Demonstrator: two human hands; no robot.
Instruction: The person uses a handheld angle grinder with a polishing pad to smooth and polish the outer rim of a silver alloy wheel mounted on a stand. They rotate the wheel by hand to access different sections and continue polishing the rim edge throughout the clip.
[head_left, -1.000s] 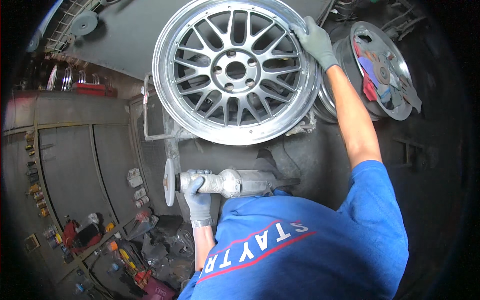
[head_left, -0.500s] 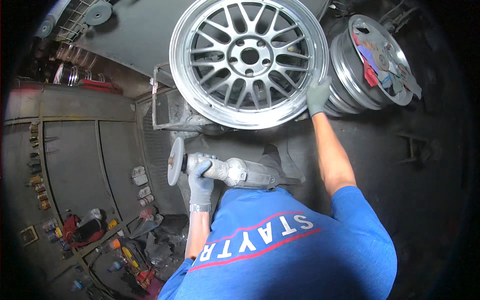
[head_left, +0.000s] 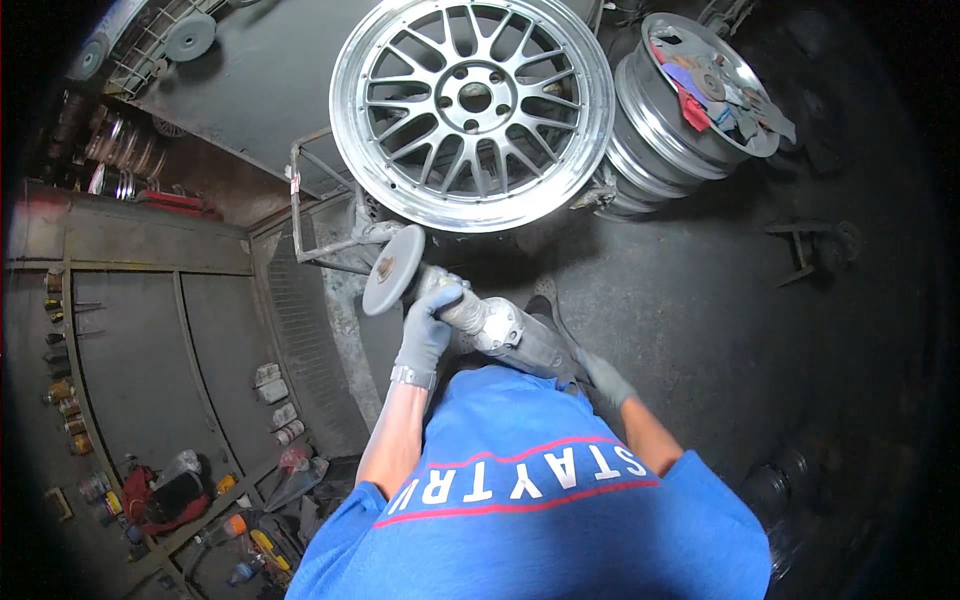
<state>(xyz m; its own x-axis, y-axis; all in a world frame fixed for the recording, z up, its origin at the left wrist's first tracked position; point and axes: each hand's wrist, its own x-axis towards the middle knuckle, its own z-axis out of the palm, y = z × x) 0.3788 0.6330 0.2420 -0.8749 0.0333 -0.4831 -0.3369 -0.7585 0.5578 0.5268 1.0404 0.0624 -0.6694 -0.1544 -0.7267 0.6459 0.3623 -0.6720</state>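
A big silver wheel [head_left: 472, 105] stands just beyond the grinder [head_left: 470, 315]. The left hand [head_left: 428, 335] has its fingers closed around the grinder's front, behind the disc [head_left: 393, 270]; the right hand [head_left: 603, 378] grips its rear end.

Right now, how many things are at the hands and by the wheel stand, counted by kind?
Wheels: 2, the spoked wheel and the second wheel
Grinders: 1, the grinder
Gloved hands: 2, left hand, right hand, both on the grinder
Total: 5
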